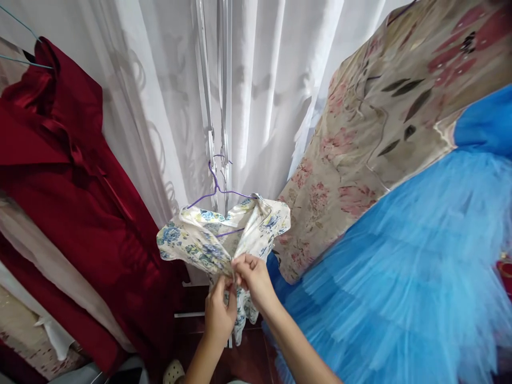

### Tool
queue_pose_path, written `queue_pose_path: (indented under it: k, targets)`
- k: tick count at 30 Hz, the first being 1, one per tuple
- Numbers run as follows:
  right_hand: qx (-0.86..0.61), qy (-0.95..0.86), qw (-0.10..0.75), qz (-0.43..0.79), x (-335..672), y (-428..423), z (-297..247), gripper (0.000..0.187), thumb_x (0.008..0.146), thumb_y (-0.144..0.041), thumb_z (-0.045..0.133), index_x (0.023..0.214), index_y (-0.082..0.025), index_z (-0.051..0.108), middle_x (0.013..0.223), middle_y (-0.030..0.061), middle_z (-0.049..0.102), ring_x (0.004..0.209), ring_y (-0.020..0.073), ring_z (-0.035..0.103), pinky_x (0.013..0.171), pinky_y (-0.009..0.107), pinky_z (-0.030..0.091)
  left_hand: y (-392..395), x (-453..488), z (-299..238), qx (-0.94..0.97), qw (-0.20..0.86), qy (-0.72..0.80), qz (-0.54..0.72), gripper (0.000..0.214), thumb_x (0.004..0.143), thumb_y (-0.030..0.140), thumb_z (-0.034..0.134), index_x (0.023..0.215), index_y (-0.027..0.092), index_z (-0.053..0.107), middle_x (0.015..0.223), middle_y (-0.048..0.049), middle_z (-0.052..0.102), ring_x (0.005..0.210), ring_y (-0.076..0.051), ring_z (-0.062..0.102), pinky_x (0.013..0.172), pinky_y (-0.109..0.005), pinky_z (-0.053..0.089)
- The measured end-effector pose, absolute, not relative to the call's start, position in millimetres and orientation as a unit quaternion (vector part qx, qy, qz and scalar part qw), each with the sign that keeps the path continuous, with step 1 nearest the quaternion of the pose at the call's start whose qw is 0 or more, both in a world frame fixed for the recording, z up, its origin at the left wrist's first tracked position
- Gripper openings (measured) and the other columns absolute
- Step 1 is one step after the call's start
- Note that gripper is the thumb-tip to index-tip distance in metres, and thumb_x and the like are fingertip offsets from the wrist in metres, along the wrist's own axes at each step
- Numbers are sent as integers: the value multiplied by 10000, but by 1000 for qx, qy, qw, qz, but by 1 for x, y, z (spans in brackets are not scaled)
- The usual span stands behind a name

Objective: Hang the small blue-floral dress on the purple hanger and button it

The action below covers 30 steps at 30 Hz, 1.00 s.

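A white dress with blue and yellow flowers point(204, 248) hangs on a purple wire hanger point(216, 186) in the middle of the head view. At the bottom of its V-neck, my left hand point(221, 305) pinches the front edge of the cloth. Just above and to the right, my right hand point(253, 277) closes on the same edge, its fingers touching or nearly touching the left ones. What lies between the fingertips is mostly hidden. Below the hands, the dress's lower part shows partly behind them.
Dark red garments point(92, 176) hang on the left. To the right are a beige floral cloth point(320, 154) and a blue tulle dress point(408, 250). A metal stand point(224, 96) rises before a white curtain point(176, 74). A pale clog point(173, 372) shows on the dark floor.
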State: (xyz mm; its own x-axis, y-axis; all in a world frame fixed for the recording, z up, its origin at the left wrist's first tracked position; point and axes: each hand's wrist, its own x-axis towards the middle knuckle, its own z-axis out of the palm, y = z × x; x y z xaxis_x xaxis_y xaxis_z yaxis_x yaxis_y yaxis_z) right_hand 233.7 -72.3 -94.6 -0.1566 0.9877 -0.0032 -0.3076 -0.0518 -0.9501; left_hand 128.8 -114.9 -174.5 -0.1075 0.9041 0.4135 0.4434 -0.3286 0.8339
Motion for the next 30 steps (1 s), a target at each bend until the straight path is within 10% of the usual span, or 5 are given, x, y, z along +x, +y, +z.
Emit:
queue_pose_path:
  k: [11,19,30]
  targets:
    - [-287,-450,623,572,200,-14,-5,111,698,-247,657,660,-145,638,403,-73,482,331,44,283,336,195,188,-99,53,-168,743,209,536,342,165,900,229,498,765,228,594,679,-22,601,622,-187,581,597,-255,374]
    - [-344,-506,616,496,193,-31,-11,181,777,-310,662,696,-173,576,395,-92,447,334,51,327,365,184,221,-45,30,-42,716,144,432,529,443,944,324,533,1375,220,523,881,-42,676,793,-179,624,812,-280,472]
    - [-421,-524,605,427,193,-16,-46,160,751,-248,665,665,-181,548,468,-77,426,413,67,320,431,214,218,1,6,27,656,-2,423,625,190,920,310,589,900,160,704,707,-5,681,694,-140,642,722,-233,482]
